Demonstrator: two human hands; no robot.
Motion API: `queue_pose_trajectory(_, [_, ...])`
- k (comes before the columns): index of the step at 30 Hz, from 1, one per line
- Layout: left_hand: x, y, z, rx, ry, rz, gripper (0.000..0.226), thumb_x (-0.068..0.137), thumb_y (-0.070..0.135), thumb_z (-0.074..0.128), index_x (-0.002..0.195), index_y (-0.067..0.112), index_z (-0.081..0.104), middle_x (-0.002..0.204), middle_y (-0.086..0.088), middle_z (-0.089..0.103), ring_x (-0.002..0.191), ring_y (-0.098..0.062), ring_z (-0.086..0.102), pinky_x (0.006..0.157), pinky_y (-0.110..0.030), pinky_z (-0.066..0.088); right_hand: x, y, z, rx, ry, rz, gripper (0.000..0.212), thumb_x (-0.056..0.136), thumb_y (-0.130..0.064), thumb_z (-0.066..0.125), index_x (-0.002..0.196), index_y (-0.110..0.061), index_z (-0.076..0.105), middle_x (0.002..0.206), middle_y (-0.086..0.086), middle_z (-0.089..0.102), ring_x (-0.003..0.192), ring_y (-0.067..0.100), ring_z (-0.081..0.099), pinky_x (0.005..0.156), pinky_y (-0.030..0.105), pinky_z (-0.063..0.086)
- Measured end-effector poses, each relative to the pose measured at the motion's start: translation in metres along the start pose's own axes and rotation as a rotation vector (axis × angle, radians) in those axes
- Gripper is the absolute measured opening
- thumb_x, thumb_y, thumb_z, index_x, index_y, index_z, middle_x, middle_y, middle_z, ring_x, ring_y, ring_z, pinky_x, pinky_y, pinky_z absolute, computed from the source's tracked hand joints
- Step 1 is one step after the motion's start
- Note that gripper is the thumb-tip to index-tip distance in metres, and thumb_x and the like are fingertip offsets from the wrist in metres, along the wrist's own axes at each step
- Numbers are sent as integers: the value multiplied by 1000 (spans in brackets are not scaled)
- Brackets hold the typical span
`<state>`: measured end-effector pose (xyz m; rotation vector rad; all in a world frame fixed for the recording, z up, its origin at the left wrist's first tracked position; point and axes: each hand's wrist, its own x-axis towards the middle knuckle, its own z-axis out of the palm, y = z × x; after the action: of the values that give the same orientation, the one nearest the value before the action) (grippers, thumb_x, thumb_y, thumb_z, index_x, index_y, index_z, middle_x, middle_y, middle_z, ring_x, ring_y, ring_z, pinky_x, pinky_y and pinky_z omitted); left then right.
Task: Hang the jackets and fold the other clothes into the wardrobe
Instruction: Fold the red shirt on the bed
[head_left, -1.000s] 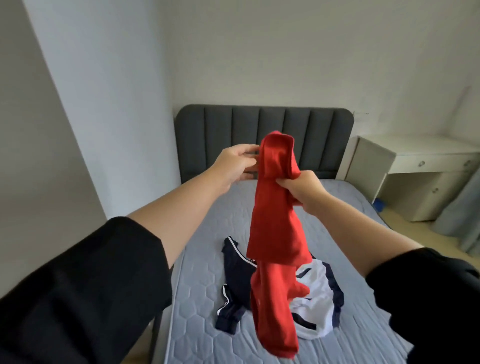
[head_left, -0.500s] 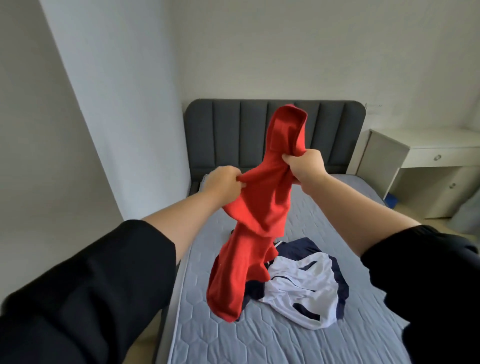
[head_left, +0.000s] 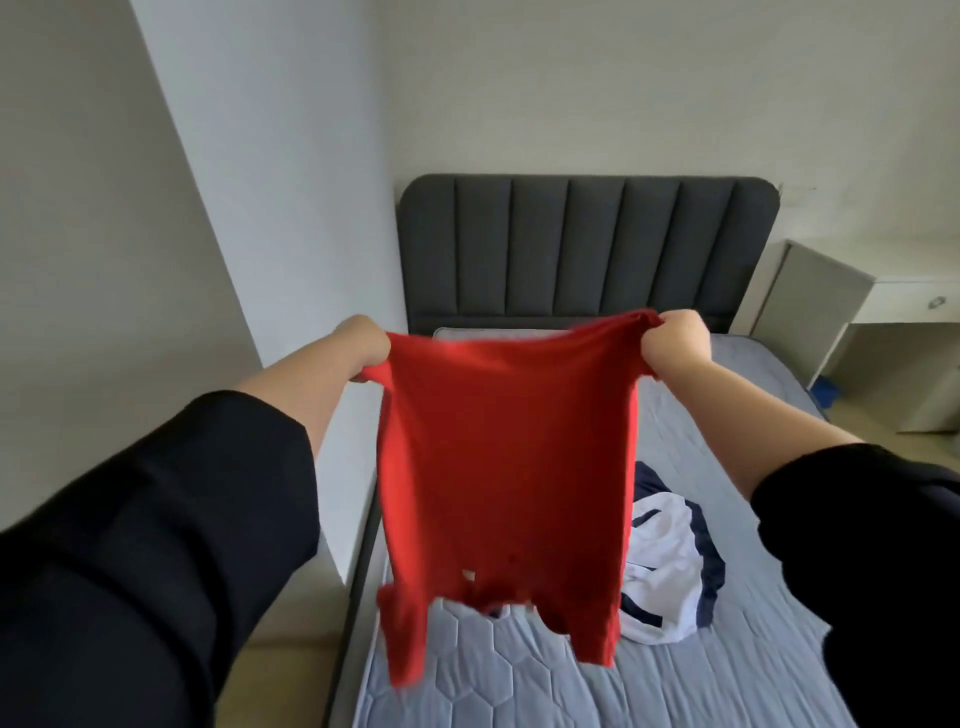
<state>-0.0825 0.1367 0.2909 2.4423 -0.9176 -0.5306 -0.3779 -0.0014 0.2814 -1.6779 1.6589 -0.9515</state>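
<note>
The person is holding up a red garment (head_left: 509, 467) with both hands above the bed (head_left: 727, 670). The left hand (head_left: 363, 345) is gripping one top corner with its fingers clenched around the cloth, and the right hand (head_left: 675, 345) is gripping the other top corner in the same way. The cloth is stretching flat between the two fists and is hanging down in front of the person. Its lower end is hanging in two strips just above the mattress, but this part is blurred. A white and navy garment (head_left: 665, 561) is lying crumpled on the bed, to the right and partly behind the red one. Behind the bed a dark grey headboard (head_left: 587, 244) is standing against the wall, and a white desk (head_left: 883, 312) is standing at the right.
</note>
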Motion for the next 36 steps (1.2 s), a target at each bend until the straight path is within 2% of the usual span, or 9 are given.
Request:
queue_pose_trajectory(3, [11, 7, 3, -516, 178, -23, 31, 91, -6, 39, 112, -3, 61, 111, -22, 62, 94, -38, 63, 61, -37, 54, 6, -10, 18, 97, -86, -33, 20, 86, 1, 46, 90, 2, 66, 86, 19, 67, 80, 33, 67, 78, 47, 57])
queue_pose_trajectory(6, [8, 22, 13, -873, 43, -93, 24, 92, -10, 40, 108, -4, 57, 100, -19, 58, 64, -31, 58, 30, -30, 46, 9, -17, 40, 119, -183, -43, 23, 80, 7, 52, 85, -4, 71, 74, 10, 70, 77, 26, 68, 75, 39, 59])
queue_pose_trajectory(9, [13, 22, 24, -801, 17, -23, 24, 88, -9, 48, 108, -9, 61, 87, -17, 61, 73, -34, 64, 51, -39, 58, 9, -12, 56, 211, -173, -49, 40, 74, 15, 45, 84, -11, 74, 70, 3, 71, 77, 25, 70, 69, 33, 60])
queue_pose_trajectory(12, [21, 15, 29, -588, 87, 136, 31, 80, -6, 54, 109, 0, 67, 93, -11, 63, 90, -29, 62, 83, -38, 55, 13, -2, 69, 307, -128, -73, 54, 71, 13, 31, 94, -16, 71, 95, 10, 71, 95, 30, 67, 87, 44, 55])
queue_pose_trajectory(18, [36, 1, 22, -539, 262, 247, 20, 78, 13, 59, 98, 15, 62, 80, 5, 58, 76, -19, 56, 60, -26, 42, 16, 0, 70, 332, -2, -69, 52, 68, 7, 29, 91, -21, 67, 87, 2, 67, 88, 20, 62, 83, 35, 54])
queue_pose_trajectory(24, [29, -41, 51, -553, 240, 198, 34, 80, -2, 41, 97, 13, 66, 100, -5, 65, 95, -26, 60, 76, -29, 47, -14, 32, 83, 203, 58, 38, 27, 77, 7, 39, 74, -14, 56, 74, -1, 59, 76, 17, 54, 68, 27, 44])
queue_pose_trajectory(28, [13, -59, 71, -622, 5, 17, 31, 84, -5, 40, 87, 4, 70, 94, -18, 64, 91, -33, 62, 78, -37, 51, -47, 55, 94, 181, 90, 123, 28, 82, 6, 34, 87, -9, 58, 84, 8, 59, 80, 20, 53, 71, 32, 45])
queue_pose_trajectory(31, [-16, -55, 78, -645, -187, 59, 33, 85, -9, 39, 68, 11, 59, 73, -11, 56, 65, -22, 54, 62, -30, 51, -73, 44, 106, 175, -42, 89, 39, 82, 11, 31, 99, 1, 65, 89, 12, 61, 85, 23, 56, 74, 30, 48])
queue_pose_trajectory(36, [-47, -38, 59, -462, -383, 409, 39, 83, -15, 33, 84, 6, 65, 77, -13, 61, 68, -22, 60, 70, -34, 56, -129, 4, 113, 190, -642, -10, 49, 83, 16, 32, 113, -6, 63, 76, 12, 67, 55, 16, 64, 46, 20, 50])
